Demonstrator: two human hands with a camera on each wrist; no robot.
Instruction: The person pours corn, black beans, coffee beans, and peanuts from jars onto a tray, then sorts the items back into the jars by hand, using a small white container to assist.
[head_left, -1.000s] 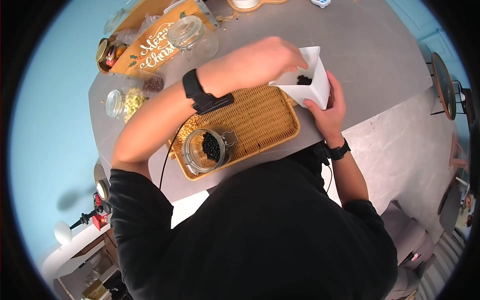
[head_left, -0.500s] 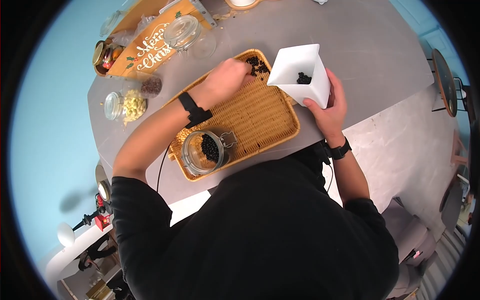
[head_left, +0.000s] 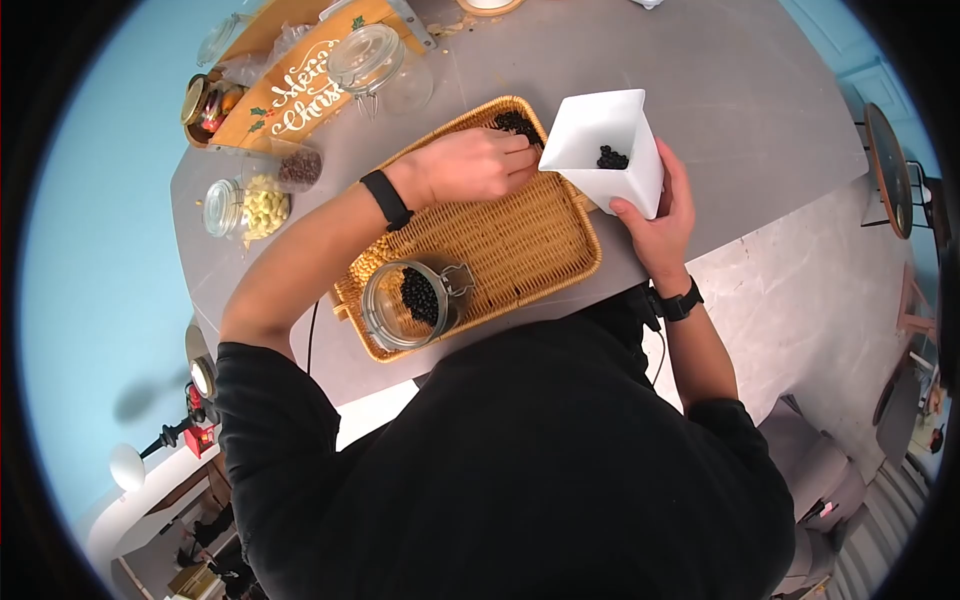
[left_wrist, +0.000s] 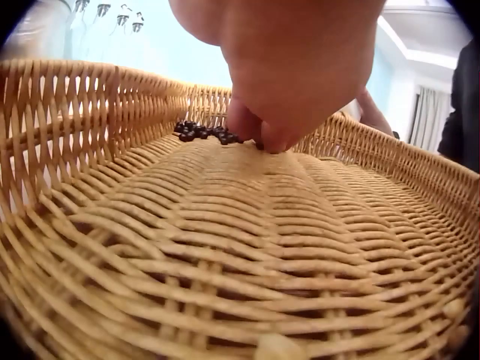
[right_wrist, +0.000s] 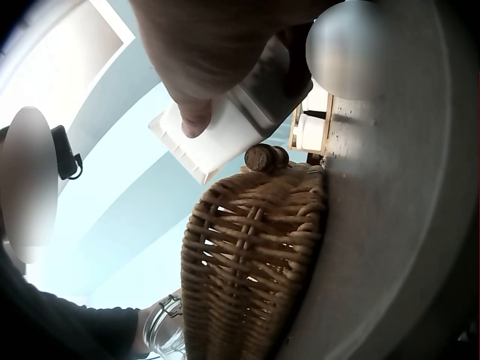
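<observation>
My left hand (head_left: 478,165) is down in the wicker basket (head_left: 520,250), fingers curled and fingertips pinching at the black beans (head_left: 517,122) heaped in its far corner. In the left wrist view those fingertips (left_wrist: 276,139) meet at the basket floor, a dark bean showing between them beside the other beans (left_wrist: 199,132). My right hand (head_left: 660,225) grips a white square tapered container (head_left: 612,182) from its right side, tilted with its mouth towards the basket. Some black beans (head_left: 612,157) lie inside it. The right thumb (right_wrist: 196,120) presses on the container's wall (right_wrist: 225,139).
A glass clip-top jar (head_left: 385,320) with black beans lies on its side in the basket, next to yellow kernels (head_left: 370,262). Beyond the basket are another glass jar (head_left: 400,85), a jar of pale pieces (head_left: 262,210), reddish beans (head_left: 300,168) and a wooden Christmas crate (head_left: 285,95).
My left hand went from over the white container back to the basket, then shifted right onto the black beans in the far corner. My right hand keeps the container nearly still.
</observation>
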